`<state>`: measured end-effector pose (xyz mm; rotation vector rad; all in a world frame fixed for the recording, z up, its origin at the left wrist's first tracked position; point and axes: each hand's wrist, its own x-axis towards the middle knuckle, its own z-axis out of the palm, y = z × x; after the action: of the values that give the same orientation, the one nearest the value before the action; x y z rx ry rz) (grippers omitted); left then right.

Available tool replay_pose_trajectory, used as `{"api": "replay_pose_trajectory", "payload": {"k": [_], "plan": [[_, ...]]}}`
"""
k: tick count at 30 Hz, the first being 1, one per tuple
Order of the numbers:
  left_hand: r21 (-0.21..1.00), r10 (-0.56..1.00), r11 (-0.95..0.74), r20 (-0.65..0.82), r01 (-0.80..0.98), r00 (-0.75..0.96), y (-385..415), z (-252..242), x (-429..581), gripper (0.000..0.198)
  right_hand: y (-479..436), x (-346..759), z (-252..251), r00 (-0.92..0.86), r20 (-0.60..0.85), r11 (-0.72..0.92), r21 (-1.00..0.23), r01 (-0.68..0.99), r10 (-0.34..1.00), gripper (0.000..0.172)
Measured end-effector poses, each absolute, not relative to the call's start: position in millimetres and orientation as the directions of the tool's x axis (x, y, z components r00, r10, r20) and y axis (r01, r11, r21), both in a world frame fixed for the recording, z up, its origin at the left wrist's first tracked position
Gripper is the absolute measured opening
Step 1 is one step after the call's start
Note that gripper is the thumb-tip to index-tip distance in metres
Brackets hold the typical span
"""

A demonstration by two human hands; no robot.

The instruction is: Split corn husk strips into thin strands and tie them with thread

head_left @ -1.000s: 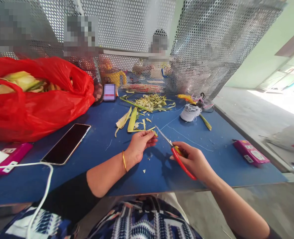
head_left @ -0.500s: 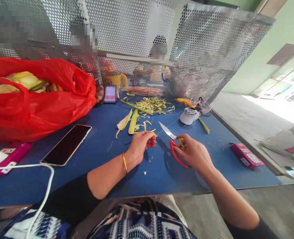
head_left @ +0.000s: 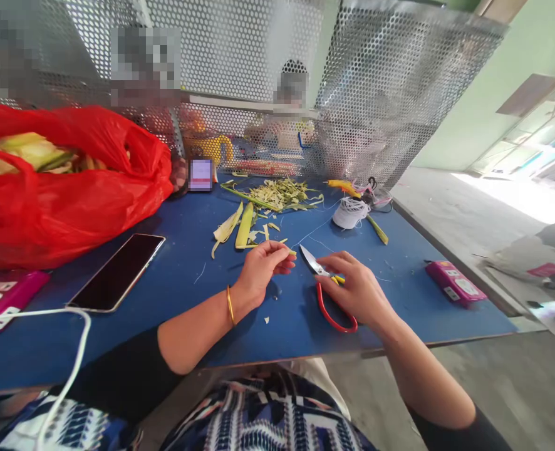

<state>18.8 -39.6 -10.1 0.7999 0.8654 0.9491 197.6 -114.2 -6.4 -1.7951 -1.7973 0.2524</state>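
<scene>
My left hand [head_left: 262,270] rests on the blue table [head_left: 178,294] with its fingers pinched on a thin yellow-green leaf strip [head_left: 289,252]. My right hand [head_left: 355,288] lies over the red-handled scissors [head_left: 327,294], which sit flat on the table, blades pointing toward my left hand. Its fingers curl over the handles. A heap of cut leaf scraps [head_left: 282,194] lies farther back, with two longer leaf pieces [head_left: 240,228] nearer. A spool of white thread [head_left: 350,213] sits to the right of the heap, a strand trailing toward my hands.
A red plastic bag [head_left: 71,181] full of leaves fills the back left. A dark phone [head_left: 118,270] lies left of my arm, with a white cable [head_left: 66,369] and a pink box [head_left: 5,297]. Another pink box [head_left: 453,283] sits near the right edge. Perforated metal screens [head_left: 376,94] stand behind, people beyond.
My right hand has lowered the scissors from a raised, pointing hold to flat on the table and drawn closer to my left hand. My left hand has stayed in place.
</scene>
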Motion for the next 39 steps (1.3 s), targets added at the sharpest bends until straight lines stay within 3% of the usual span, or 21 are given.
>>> {"api": "replay_pose_trajectory", "payload": {"k": [2,4,10,14,17,18,20,24,30,34,36,39], "plan": [[0.892,0.921,0.321,-0.217,-0.318,0.322,-39.9,-12.4,19.1,0.009,-98.1,189.4,-4.2,0.110,0.267,0.129,-0.736,0.665,0.957,0.029],[0.919,0.938,0.256,-0.162,-0.301,0.306,-39.6,-14.9,19.0,0.009,-81.8,180.3,-3.8,0.098,0.160,0.089,-0.860,0.503,0.982,0.034],[0.946,0.962,0.189,-0.124,-0.264,0.243,-33.1,-20.7,18.0,0.012,-53.7,166.4,-6.6,0.121,0.062,0.014,-0.932,0.362,0.991,0.043],[0.976,0.985,0.101,-0.070,-0.191,0.160,-19.1,-15.4,10.3,0.014,-35.1,172.6,-2.0,0.101,0.103,0.057,-0.923,0.380,0.990,0.033],[0.993,0.990,-0.121,0.121,-0.004,0.075,-2.1,-6.0,-4.7,0.010,-17.2,181.8,0.9,0.091,0.197,0.137,-0.887,0.442,0.976,0.024],[0.975,0.981,-0.190,0.183,0.116,0.068,3.4,-3.4,-10.3,0.003,-12.4,184.8,-0.1,0.082,0.222,0.161,-0.873,0.460,0.972,0.022],[0.903,0.965,-0.263,0.252,0.340,0.080,12.3,-1.1,-19.8,0.015,-6.2,189.8,-5.8,0.059,0.243,0.182,-0.844,0.504,0.968,0.019],[0.779,0.954,-0.297,0.225,0.551,0.196,20.6,-10.3,-26.6,0.024,-4.5,194.9,-24.1,-0.035,0.194,0.177,-0.792,0.584,0.980,0.013],[0.814,0.938,-0.315,0.190,0.488,0.290,26.2,-14.2,-27.0,0.022,-4.9,195.6,-30.8,-0.269,0.313,0.411,-0.741,0.531,0.911,0.006],[0.839,0.924,-0.340,0.214,0.425,0.316,24.1,-3.8,-25.8,0.017,-8.4,194.3,-23.4,-0.336,0.296,0.442,-0.705,0.555,0.894,0.008],[0.854,0.939,-0.339,0.284,0.395,0.191,21.5,-1.9,-23.0,0.017,-11.3,193.5,-19.3,-0.303,0.309,0.431,-0.699,0.571,0.902,0.009],[0.888,0.889,-0.331,0.406,0.318,-0.210,16.6,-4.2,-17.3,0.018,-15.3,192.9,-13.7,-0.247,0.369,0.442,-0.690,0.573,0.896,0.013]]}}
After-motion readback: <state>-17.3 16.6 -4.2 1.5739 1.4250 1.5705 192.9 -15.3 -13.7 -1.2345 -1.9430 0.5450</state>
